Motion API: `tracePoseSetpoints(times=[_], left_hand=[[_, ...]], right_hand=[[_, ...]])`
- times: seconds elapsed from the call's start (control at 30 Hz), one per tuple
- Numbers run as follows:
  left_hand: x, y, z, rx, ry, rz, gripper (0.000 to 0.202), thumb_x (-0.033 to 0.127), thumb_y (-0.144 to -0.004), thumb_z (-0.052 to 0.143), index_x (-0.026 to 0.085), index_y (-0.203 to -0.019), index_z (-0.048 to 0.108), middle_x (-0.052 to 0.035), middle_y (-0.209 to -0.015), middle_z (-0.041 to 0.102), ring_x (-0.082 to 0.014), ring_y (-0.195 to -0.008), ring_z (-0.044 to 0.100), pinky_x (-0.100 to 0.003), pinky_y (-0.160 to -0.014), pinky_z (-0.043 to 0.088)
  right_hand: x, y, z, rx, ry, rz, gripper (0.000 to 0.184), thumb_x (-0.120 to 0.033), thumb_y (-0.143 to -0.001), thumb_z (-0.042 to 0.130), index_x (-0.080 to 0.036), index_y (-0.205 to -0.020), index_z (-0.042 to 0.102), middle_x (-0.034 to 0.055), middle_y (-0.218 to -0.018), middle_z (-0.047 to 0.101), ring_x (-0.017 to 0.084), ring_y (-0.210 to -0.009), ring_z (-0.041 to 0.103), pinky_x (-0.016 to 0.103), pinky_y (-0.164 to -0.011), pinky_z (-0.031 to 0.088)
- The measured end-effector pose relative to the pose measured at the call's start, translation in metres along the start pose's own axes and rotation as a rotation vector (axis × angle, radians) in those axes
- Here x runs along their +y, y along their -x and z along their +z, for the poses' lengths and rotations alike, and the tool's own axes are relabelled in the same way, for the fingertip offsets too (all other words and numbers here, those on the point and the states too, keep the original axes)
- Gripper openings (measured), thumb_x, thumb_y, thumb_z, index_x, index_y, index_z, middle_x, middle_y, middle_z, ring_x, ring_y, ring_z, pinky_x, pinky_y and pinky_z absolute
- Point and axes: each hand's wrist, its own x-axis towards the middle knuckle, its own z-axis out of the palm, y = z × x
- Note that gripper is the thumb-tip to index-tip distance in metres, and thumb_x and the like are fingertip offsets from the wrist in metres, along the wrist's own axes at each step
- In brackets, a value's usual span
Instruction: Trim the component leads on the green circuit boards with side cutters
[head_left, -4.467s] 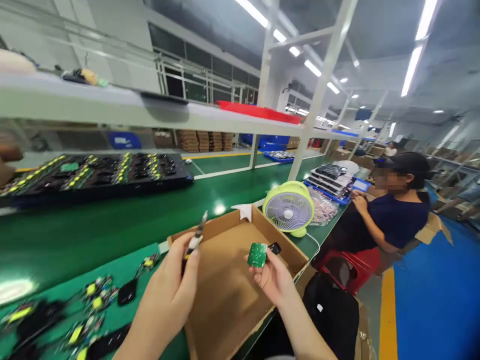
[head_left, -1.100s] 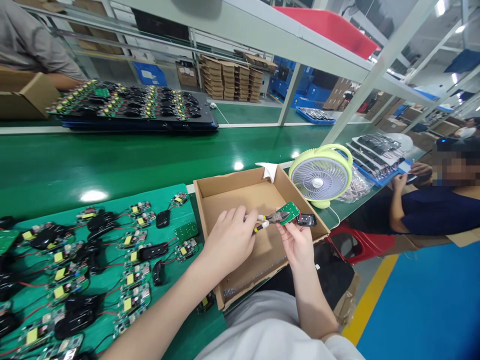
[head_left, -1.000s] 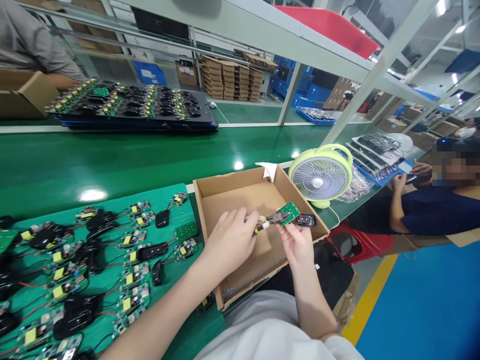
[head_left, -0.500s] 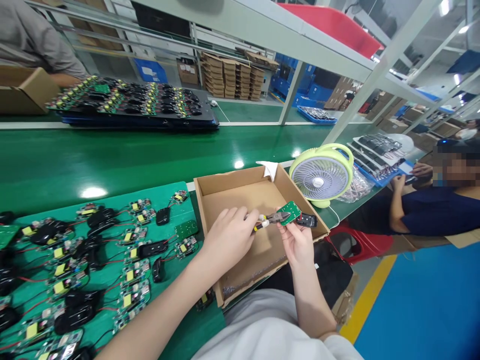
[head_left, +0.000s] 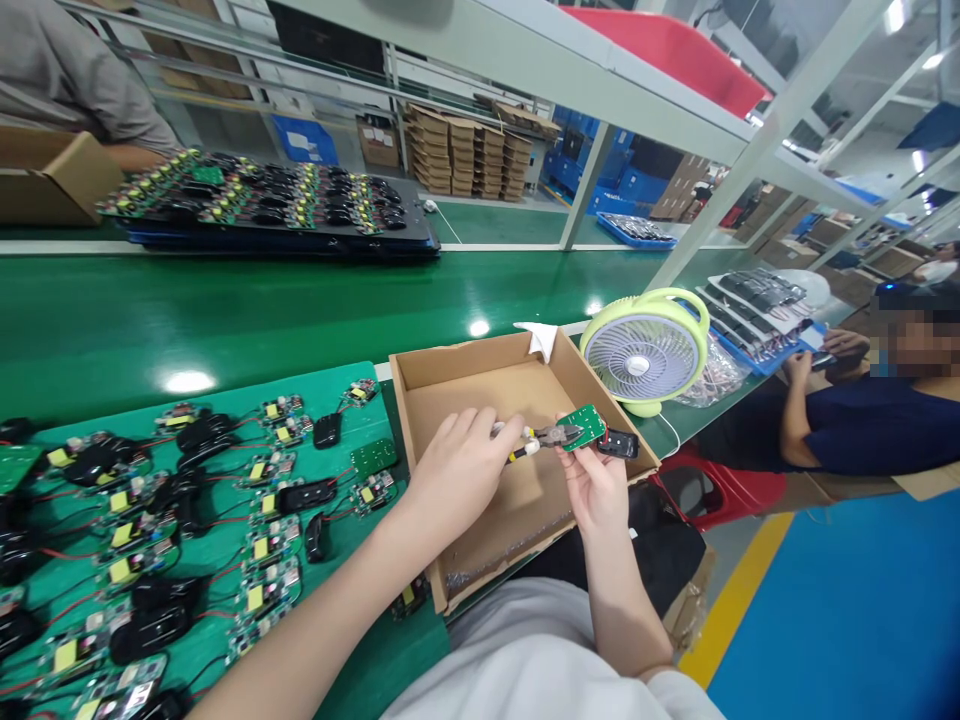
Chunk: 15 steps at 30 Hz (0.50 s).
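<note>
My left hand [head_left: 469, 465] is closed round the handles of a pair of cutting pliers [head_left: 555, 436], which have yellow, white and black grips. Their metal jaws lie against the face of a green circuit board [head_left: 583, 426]. Between fingers and thumb, my right hand [head_left: 596, 485] holds that board by its lower edge. A black plastic part [head_left: 619, 444] hangs at the board's right, joined by short red and dark wires. Both hands are above an open cardboard box [head_left: 487, 385]. Whether the jaws grip anything is too small to tell.
Left of the box, a green mat [head_left: 330, 570] bears several wired boards with black parts. A green-rimmed fan [head_left: 643, 355] stands at the box's right corner. Behind the green bench, stacked trays [head_left: 285, 240] carry more boards. A co-worker [head_left: 877, 420] sits at the right.
The circuit board and the black part have shifted slightly to the right and tilted a little. The pliers still touch the board, and both hands keep their hold.
</note>
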Motion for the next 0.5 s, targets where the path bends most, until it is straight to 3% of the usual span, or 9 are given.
tracePoseSetpoints(times=[0.2,0.33,0.5], left_hand=[[0.0008,-0.0016,0.0006,0.002,0.019,-0.004,0.04,-0.004,-0.089,0.038,0.021,-0.105,0.066,-0.0062,-0.086,0.062,-0.0265,-0.083,0.059,-0.037,-0.07,0.039],[0.0021,-0.0019,0.0002,0.002,0.03,-0.027,0.041,-0.006,-0.088,0.038,0.02,-0.1,0.067,-0.0059,-0.083,0.063,-0.0264,-0.082,0.061,-0.037,-0.069,0.038],[0.0042,-0.0027,-0.0002,-0.01,0.037,-0.06,0.041,-0.008,-0.086,0.038,0.02,-0.096,0.067,-0.0056,-0.079,0.064,-0.026,-0.082,0.064,-0.036,-0.067,0.038]], right_hand=[[0.0003,0.0011,0.0009,0.015,-0.005,-0.026,0.056,-0.036,-0.06,0.093,-0.023,-0.11,0.071,0.0119,-0.113,0.078,0.029,-0.104,0.075,0.04,-0.081,0.064],[0.0002,0.001,0.0019,0.018,-0.004,-0.024,0.055,-0.033,-0.06,0.092,-0.024,-0.11,0.07,0.0115,-0.113,0.078,0.028,-0.1,0.075,0.037,-0.075,0.064],[0.0,0.0021,-0.0007,0.005,-0.004,-0.023,0.051,-0.035,-0.063,0.091,-0.023,-0.108,0.07,0.0119,-0.11,0.078,0.028,-0.093,0.076,0.041,-0.078,0.064]])
